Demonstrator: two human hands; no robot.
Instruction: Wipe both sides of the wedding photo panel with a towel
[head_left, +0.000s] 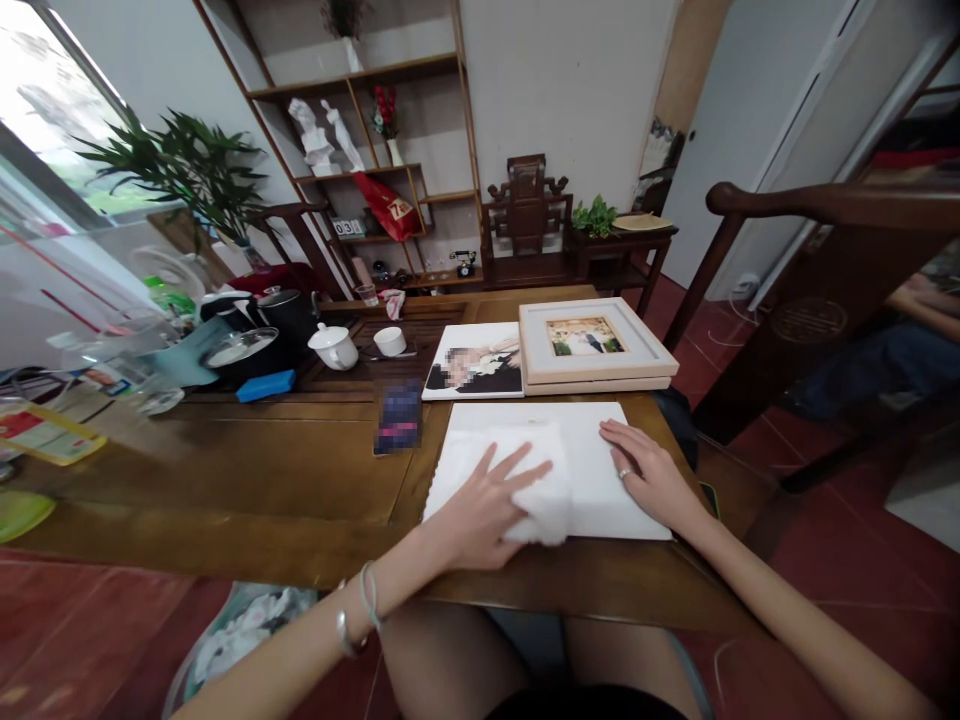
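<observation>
A white rectangular board [600, 510] lies flat at the table's front edge. My left hand [491, 505] rests on a white tissue [553, 495] spread over the board's left half, its fingers stretched apart and pressing down. At the right end of the board, my right hand [643, 468] lies with fingers extended on the surface, a ring on one finger. Just beyond the board are a white-edged photo print [480, 365] and a light wood picture frame [645, 350] stacked on another flat piece.
The wooden table [300, 480] also bears a dark phone-like item [398, 418], a white teapot [334, 347], a white cup [389, 341] and a blue sponge [265, 386]. A lined waste bin [247, 625] stands below on the left. A wooden chair [825, 215] is at right.
</observation>
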